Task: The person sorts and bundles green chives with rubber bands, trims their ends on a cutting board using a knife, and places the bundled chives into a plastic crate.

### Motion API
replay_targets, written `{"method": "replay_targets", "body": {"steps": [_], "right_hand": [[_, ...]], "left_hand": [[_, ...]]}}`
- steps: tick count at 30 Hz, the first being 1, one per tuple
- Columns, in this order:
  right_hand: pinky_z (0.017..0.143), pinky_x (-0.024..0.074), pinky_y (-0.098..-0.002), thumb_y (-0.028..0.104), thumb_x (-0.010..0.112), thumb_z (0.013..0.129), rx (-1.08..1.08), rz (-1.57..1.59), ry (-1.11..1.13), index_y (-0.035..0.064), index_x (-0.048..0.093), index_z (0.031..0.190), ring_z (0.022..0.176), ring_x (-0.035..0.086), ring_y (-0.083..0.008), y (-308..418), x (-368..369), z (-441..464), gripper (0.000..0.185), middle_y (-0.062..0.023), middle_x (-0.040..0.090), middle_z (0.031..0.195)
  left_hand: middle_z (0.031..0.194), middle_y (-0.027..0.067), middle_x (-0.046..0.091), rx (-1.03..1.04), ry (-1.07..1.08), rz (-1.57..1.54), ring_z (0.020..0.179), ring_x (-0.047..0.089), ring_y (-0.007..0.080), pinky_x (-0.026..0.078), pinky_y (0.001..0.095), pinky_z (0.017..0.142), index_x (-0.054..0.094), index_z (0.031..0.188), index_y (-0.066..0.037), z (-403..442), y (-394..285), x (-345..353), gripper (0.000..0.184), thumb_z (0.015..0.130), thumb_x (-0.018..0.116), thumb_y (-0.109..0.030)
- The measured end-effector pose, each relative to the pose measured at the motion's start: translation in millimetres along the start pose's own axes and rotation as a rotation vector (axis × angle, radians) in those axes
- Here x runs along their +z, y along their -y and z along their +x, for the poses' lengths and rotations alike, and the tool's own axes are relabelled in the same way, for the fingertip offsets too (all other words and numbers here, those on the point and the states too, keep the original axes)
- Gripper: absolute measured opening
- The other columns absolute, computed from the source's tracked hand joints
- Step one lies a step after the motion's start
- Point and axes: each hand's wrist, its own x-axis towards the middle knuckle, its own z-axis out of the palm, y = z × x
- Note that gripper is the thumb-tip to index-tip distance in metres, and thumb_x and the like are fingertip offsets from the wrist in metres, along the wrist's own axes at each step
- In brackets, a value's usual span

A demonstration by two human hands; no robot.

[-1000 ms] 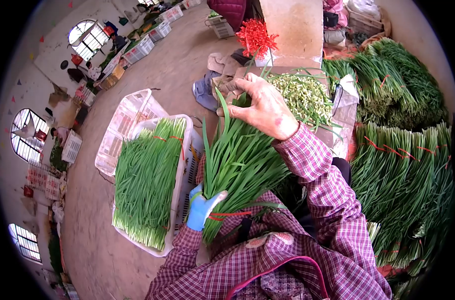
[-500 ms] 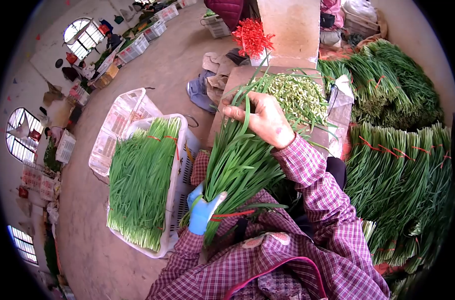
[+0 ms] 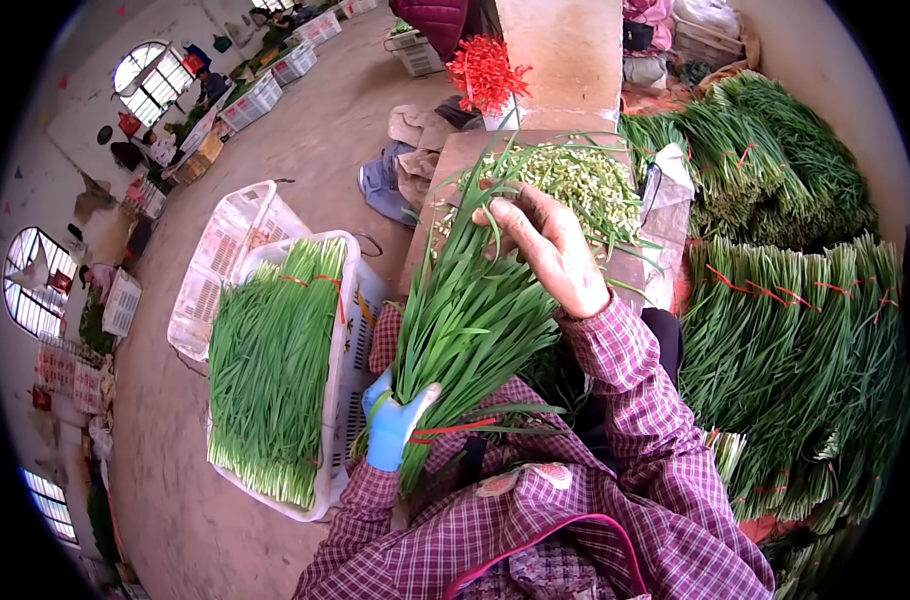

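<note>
My left hand (image 3: 395, 425), in a blue glove, is wrapped round the lower part of a bundle of long green leaves (image 3: 470, 315). A red tie (image 3: 455, 429) sits beside the glove on that bundle. Bare, my right hand (image 3: 550, 245) pinches a few leaves at the bundle's upper end. Just beyond it, pale cut stem pieces (image 3: 580, 190) lie heaped on a brown board (image 3: 630, 272). To the left, a white crate (image 3: 347, 350) holds tied green bundles (image 3: 270, 370), their pale ends toward me.
Large stacks of tied greens (image 3: 795, 370) stand at the right, with more (image 3: 765, 150) behind. A bunch of red ties (image 3: 487, 75) is beyond the board. An empty-looking crate (image 3: 215, 270) leans at the left. People sit by crates (image 3: 251, 104) far off.
My right hand has come down and closed on leaves at the bundle's top, which now bunch together more upright. The left hand keeps its hold. The whole view has shifted slightly.
</note>
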Motion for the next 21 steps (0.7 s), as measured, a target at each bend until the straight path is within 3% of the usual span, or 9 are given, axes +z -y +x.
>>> {"method": "replay_targets", "body": {"steps": [3, 7, 11, 13, 16, 18, 21], "right_hand": [[0.061, 0.0468, -0.0234, 0.031, 0.049, 0.099, 0.134, 0.044, -0.047, -0.0029, 0.057, 0.117, 0.067, 0.062, -0.0107, 18.3, -6.8, -8.3, 0.040, -0.0084, 0.068, 0.096], [0.059, 0.0421, -0.0214, 0.038, 0.043, 0.100, 0.134, 0.023, -0.065, -0.0024, 0.058, 0.119, 0.068, 0.057, -0.0074, 15.7, -15.6, -14.6, 0.047, -0.0043, 0.066, 0.090], [0.058, 0.0393, -0.0227, 0.034, 0.054, 0.097, 0.061, -0.056, -0.019, -0.0030, 0.062, 0.111, 0.063, 0.046, -0.0055, 27.8, -7.2, -19.3, 0.041, 0.0009, 0.058, 0.078], [0.054, 0.0368, -0.0261, 0.023, 0.067, 0.089, -0.027, -0.128, -0.008, -0.0020, 0.066, 0.102, 0.059, 0.043, -0.0068, 15.0, -2.1, -18.0, 0.028, 0.0017, 0.052, 0.065], [0.052, 0.0359, -0.0265, 0.021, 0.068, 0.088, -0.118, -0.304, 0.037, -0.0029, 0.066, 0.093, 0.057, 0.042, -0.0065, 11.1, -0.4, -15.8, 0.024, 0.0013, 0.052, 0.064], [0.051, 0.0372, -0.0247, 0.021, 0.066, 0.090, -0.071, -0.184, -0.061, -0.0021, 0.066, 0.086, 0.057, 0.044, -0.0059, 10.0, 6.4, -15.0, 0.024, 0.0020, 0.052, 0.063], [0.053, 0.0458, -0.0214, 0.024, 0.060, 0.094, 0.036, 0.185, -0.119, 0.0007, 0.066, 0.091, 0.060, 0.048, -0.0049, 4.9, 15.3, -7.9, 0.024, 0.0030, 0.053, 0.070]], "left_hand": [[0.100, 0.0098, 0.067, -0.012, -0.002, 0.015, 0.085, 0.065, 0.0158, 0.057, 0.0289, 0.079, 0.060, 0.112, 0.004, 0.7, 1.8, -0.3, 0.035, 0.078, 0.069, 0.006], [0.097, 0.0094, 0.068, -0.015, 0.014, 0.014, 0.084, 0.065, 0.0156, 0.057, 0.0289, 0.079, 0.060, 0.112, 0.004, 0.6, -2.2, -0.1, 0.034, 0.079, 0.068, 0.006], [0.095, 0.0081, 0.069, 0.020, 0.008, 0.101, 0.082, 0.065, 0.0139, 0.055, 0.0269, 0.077, 0.061, 0.109, 0.004, 0.1, -11.0, 0.9, 0.031, 0.079, 0.069, 0.003], [0.095, 0.0078, 0.069, 0.031, 0.012, 0.092, 0.081, 0.065, 0.0133, 0.054, 0.0262, 0.076, 0.062, 0.108, 0.004, 0.4, -6.9, -0.3, 0.030, 0.079, 0.070, 0.002], [0.096, 0.0073, 0.068, 0.017, 0.008, 0.116, 0.081, 0.064, 0.0126, 0.054, 0.0254, 0.076, 0.062, 0.107, 0.004, 1.1, -2.6, -2.5, 0.030, 0.079, 0.071, 0.000], [0.097, 0.0080, 0.068, 0.012, 0.022, 0.154, 0.082, 0.065, 0.0128, 0.054, 0.0257, 0.077, 0.061, 0.109, 0.004, 0.6, -10.6, -1.9, 0.031, 0.079, 0.070, 0.000], [0.098, 0.0085, 0.068, 0.005, 0.013, 0.070, 0.083, 0.065, 0.0128, 0.055, 0.0257, 0.077, 0.061, 0.109, 0.004, 1.7, -14.4, -1.8, 0.031, 0.079, 0.069, 0.002]]}}
